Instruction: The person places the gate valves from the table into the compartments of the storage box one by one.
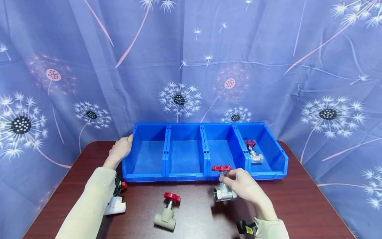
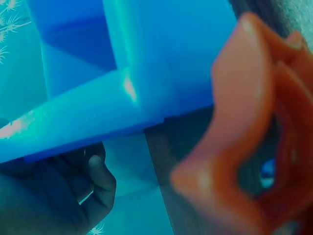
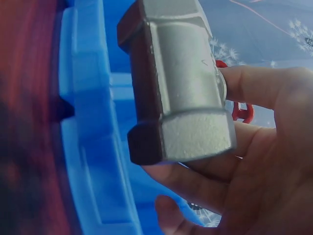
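My right hand [image 1: 246, 186] grips a metal gate valve [image 1: 224, 194] with a red handwheel by its neck, just in front of the third compartment of the blue storage bin row [image 1: 185, 177]. In the right wrist view the valve's silver hexagonal-ended body [image 3: 183, 73] fills the upper middle, the fingers behind it. My left hand [image 1: 120, 149] holds the bin row's left side wall; its curled fingers [image 2: 100, 183] show at the rim in the left wrist view. A similar metal valve [image 1: 255, 156] lies in the rightmost compartment.
A beige plastic valve [image 1: 165, 217] with a red handle lies on the dark wood table [image 1: 197, 219]. Left of it, a white plastic valve [image 1: 116, 205] is partly hidden by the left sleeve. A blue dandelion-print curtain [image 1: 191, 66] hangs behind the bins.
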`<state>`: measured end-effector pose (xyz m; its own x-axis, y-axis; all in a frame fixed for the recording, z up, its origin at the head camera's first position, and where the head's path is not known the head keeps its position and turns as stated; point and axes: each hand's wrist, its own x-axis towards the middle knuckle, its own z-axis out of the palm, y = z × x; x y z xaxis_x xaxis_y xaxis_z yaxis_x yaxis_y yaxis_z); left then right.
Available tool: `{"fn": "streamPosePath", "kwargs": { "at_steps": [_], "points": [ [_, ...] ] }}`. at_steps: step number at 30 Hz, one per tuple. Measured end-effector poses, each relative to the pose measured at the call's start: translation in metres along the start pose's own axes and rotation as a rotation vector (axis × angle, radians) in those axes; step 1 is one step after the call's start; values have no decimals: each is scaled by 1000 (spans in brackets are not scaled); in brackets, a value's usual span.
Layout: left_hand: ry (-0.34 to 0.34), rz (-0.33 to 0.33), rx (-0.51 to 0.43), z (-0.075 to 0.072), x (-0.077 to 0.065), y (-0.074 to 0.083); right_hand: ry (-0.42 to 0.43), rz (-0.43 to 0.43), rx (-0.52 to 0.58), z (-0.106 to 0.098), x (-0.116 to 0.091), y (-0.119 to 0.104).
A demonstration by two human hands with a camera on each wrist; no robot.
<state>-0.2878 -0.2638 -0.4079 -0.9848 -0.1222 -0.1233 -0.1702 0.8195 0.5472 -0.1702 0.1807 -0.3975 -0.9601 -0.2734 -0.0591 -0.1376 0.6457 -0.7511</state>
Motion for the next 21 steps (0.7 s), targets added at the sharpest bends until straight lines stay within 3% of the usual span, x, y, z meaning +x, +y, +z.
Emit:
{"fn": "streamPosePath", "kwargs": {
  "at_steps": [5, 12, 21],
  "points": [
    [-1, -3, -3, -2, -2, 2, 30, 22, -33, -11, 8, 1],
    [11, 5, 3, -1, -3, 3, 44, -25, -59, -27, 20, 4],
    [18, 5, 10, -1, -4, 3, 23, -28, -39, -35, 32, 8]
  ]
}}
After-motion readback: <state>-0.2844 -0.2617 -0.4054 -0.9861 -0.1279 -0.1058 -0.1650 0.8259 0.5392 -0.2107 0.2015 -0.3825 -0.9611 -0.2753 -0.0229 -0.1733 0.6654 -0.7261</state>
